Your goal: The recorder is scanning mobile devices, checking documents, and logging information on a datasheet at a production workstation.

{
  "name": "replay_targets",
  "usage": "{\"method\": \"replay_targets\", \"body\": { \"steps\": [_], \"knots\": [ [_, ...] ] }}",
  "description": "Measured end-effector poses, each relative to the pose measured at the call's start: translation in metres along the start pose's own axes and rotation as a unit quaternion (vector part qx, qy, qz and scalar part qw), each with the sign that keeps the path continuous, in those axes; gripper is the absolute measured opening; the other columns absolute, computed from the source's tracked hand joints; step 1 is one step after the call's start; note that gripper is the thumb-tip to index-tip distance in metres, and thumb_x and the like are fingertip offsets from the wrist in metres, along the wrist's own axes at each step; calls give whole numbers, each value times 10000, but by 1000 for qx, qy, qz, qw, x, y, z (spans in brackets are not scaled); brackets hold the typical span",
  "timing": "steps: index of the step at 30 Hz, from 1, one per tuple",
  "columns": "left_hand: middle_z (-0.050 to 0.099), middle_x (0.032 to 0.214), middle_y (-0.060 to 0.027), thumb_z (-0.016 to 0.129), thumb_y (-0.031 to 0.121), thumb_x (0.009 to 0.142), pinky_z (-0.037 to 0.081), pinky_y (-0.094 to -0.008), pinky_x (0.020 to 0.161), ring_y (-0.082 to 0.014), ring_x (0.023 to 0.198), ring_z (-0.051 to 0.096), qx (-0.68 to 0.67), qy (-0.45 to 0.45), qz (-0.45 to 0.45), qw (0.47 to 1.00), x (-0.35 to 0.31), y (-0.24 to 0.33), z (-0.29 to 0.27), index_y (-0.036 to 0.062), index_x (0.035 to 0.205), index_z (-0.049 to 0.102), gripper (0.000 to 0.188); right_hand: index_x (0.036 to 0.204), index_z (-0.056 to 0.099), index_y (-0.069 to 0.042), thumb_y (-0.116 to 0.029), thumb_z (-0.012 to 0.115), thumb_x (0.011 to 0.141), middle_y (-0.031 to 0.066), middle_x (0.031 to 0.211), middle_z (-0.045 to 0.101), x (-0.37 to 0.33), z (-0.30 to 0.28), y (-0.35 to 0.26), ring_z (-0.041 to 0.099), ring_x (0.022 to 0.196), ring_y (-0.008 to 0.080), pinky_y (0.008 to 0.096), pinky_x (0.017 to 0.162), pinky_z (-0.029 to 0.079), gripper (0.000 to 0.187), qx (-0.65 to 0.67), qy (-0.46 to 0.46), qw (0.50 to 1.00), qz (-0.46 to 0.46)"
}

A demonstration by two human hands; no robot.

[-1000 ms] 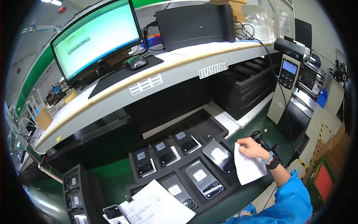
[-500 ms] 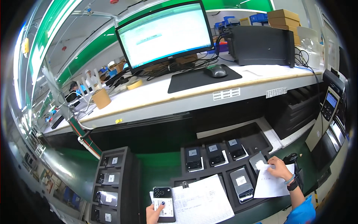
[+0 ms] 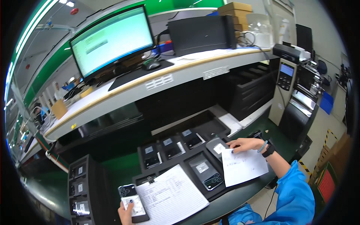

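My left hand (image 3: 126, 213) grips a dark smartphone (image 3: 131, 200) with a multi-lens camera and a white label on its back. The thumb lies over the label. Beside it is a clipboard holding lined, handwritten sheets (image 3: 170, 195). My right hand (image 3: 245, 144) has its fingers at the upper edge of a loose handwritten sheet of paper (image 3: 243, 167). The sheet partly covers a grey labelled phone (image 3: 216, 147) in the black foam tray (image 3: 180, 159). Another labelled phone (image 3: 204, 170) lies in the tray between clipboard and sheet. Several more phones sit in its far row.
At left stands a black foam tray (image 3: 90, 168) with several phones in its slots. A raised shelf (image 3: 127, 86) carries a monitor (image 3: 112, 41), a mouse (image 3: 152, 64) and a black computer case (image 3: 200, 35). A label printer (image 3: 287, 75) stands at right, near a handheld scanner (image 3: 255, 134).
The view has swung to the right, so the bench appears shifted left and more of the printer and floor shows. The left hand keeps the phone; the right hand stays at the sheet's upper edge.
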State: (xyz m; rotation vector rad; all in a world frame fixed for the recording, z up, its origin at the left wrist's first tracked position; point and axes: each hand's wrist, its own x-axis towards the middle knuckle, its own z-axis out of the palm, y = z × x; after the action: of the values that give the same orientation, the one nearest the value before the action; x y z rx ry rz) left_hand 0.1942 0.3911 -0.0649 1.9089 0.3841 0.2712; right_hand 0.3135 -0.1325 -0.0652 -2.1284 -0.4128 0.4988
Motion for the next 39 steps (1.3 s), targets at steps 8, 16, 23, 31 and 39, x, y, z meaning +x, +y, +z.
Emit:
{"method": "replay_targets", "body": {
  "steps": [8,16,23,31,39],
  "knots": [
    [528,667,30,619,212,867,357,-236,476,-61,543,477,-206,54,-20,977,-23,14,-7,15,875,611,197,942,636,59,-145,537,808,187,1419,343,-12,-10,26,403,1234,208,263,1008,286,264,208,-24,977,-39],
    [543,618,36,606,203,871,368,-230,440,-62,507,511,-272,11,-111,956,-44,23,28,59,745,595,192,945,596,93,-42,513,782,158,1362,427,-12,-13,25,389,1224,161,238,972,317,228,302,-45,952,-15],
    [570,727,23,612,184,860,400,-221,514,-62,605,532,-258,-69,-108,958,-49,10,68,26,930,626,172,865,617,52,-76,542,778,130,1344,467,-17,-17,24,445,1100,77,184,878,350,172,235,-46,971,21],
    [551,744,37,581,194,890,382,-238,572,-56,650,496,-271,-74,-111,953,-59,25,91,44,939,619,162,1124,575,74,-112,555,829,52,1043,610,-2,-11,21,539,869,76,195,790,425,349,245,-43,967,50],
    [548,827,24,556,196,919,394,-229,624,-61,720,484,-257,-114,-72,957,-57,25,104,15,1063,574,232,943,672,17,-228,666,797,39,826,635,18,-10,-13,545,721,81,199,647,416,285,93,16,987,130]
  ]
}}
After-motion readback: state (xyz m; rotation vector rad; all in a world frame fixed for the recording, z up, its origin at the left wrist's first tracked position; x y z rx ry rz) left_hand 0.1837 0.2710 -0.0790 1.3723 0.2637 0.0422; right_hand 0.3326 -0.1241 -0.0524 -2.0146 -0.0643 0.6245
